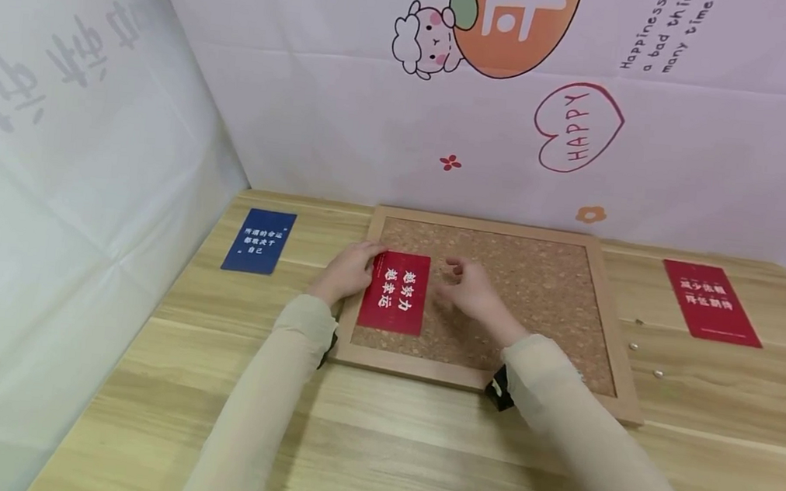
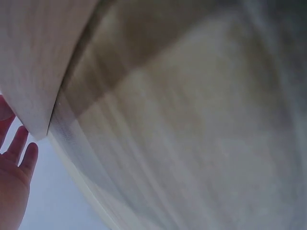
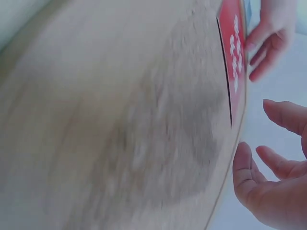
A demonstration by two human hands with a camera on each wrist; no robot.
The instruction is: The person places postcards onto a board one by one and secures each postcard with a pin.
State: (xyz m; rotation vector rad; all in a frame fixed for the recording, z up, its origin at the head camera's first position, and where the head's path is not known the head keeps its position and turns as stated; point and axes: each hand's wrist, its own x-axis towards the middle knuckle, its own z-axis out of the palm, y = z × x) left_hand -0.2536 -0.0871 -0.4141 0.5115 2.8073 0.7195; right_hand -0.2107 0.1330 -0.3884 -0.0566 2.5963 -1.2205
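Observation:
A red card point(image 1: 393, 292) with white writing lies along the left side of a wood-framed corkboard point(image 1: 529, 296). My left hand point(image 1: 350, 270) is at the card's upper left edge; its thumb touches that edge in the right wrist view. In the left wrist view the fingers point(image 2: 29, 158) of this hand extend loosely beside the board's frame. My right hand point(image 1: 475, 290) hovers over the cork just right of the card. Its thumb and fingers point(image 3: 243, 165) are apart and loosely bent, with nothing between them.
A blue card point(image 1: 259, 242) lies on the wooden table point(image 1: 375, 447) left of the board. Another red card point(image 1: 712, 303) is at the far right. Several small pins, one a silvery pin point(image 1: 658, 373), lie right of the board. A printed cloth point(image 1: 334, 115) hangs behind.

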